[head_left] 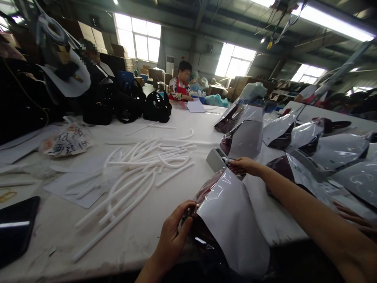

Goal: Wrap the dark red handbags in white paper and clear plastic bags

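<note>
A dark red handbag in clear plastic, with a sheet of white paper along its side, lies tilted at the table's front edge. My left hand is closed on its near left side, thumb and fingers gripping the wrapped bag. At the far end, my right hand is closed in a pinch on what looks like the gathered end of the plastic wrap. Those fingers are right beside a small grey box-shaped device on the table. Its inner parts are partly hidden by the hand.
White foam tubes lie loosely piled left of centre. Several wrapped bags crowd the right, where another person's hand rests. Black handbags stand at the back left. A dark flat object lies front left. A person in a red apron works opposite.
</note>
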`<action>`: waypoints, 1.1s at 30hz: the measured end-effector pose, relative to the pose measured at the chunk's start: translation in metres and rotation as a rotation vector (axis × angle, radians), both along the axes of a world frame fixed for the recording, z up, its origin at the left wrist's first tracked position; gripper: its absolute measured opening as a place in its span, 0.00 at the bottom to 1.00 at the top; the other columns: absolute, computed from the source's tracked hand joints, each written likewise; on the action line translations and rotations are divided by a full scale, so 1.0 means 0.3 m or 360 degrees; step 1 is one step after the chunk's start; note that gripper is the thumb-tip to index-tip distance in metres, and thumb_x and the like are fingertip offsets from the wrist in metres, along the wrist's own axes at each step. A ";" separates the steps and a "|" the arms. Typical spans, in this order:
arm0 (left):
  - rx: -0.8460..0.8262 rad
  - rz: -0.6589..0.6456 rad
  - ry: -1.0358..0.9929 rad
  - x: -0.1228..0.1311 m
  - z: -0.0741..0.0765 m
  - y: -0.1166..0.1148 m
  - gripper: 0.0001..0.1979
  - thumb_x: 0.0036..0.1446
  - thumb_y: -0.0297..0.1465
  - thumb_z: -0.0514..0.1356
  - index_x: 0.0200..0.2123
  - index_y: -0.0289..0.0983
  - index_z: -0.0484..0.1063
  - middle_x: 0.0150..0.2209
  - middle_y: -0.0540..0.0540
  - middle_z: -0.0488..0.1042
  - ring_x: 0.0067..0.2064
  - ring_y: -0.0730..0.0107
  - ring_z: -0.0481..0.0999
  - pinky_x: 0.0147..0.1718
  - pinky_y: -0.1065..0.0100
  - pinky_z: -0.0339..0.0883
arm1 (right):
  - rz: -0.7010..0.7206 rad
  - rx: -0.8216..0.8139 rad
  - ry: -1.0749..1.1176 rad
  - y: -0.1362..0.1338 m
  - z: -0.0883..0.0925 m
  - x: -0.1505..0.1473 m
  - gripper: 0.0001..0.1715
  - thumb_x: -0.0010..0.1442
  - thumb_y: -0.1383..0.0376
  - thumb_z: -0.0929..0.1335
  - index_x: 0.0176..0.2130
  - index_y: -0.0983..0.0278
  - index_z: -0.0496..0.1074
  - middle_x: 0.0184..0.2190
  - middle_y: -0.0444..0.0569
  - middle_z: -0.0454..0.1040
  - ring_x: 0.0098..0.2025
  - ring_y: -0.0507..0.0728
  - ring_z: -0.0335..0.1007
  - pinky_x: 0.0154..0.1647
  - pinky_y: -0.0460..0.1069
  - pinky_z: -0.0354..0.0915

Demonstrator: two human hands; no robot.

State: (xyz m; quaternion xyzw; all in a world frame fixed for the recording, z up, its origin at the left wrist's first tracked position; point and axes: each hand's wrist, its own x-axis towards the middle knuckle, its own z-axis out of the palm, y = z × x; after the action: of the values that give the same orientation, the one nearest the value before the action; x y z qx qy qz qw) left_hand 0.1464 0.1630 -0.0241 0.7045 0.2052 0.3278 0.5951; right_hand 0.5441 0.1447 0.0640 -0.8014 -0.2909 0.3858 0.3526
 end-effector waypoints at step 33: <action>-0.0527 -0.0022 -0.0337 0.030 -0.027 0.012 0.18 0.69 0.41 0.53 0.56 0.40 0.68 0.54 0.43 0.76 0.58 0.61 0.72 0.60 0.60 0.63 | 0.0650 0.0204 -0.0381 -0.150 0.275 -0.376 0.30 0.51 0.46 0.75 0.47 0.61 0.78 0.31 0.50 0.78 0.27 0.54 0.69 0.28 0.48 0.68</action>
State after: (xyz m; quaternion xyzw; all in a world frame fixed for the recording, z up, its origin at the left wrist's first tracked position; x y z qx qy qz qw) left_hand 0.1556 0.1667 -0.0323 0.5599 0.1878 0.3578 0.7233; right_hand 0.4314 0.0996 0.1464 -0.7420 -0.5105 0.3321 0.2802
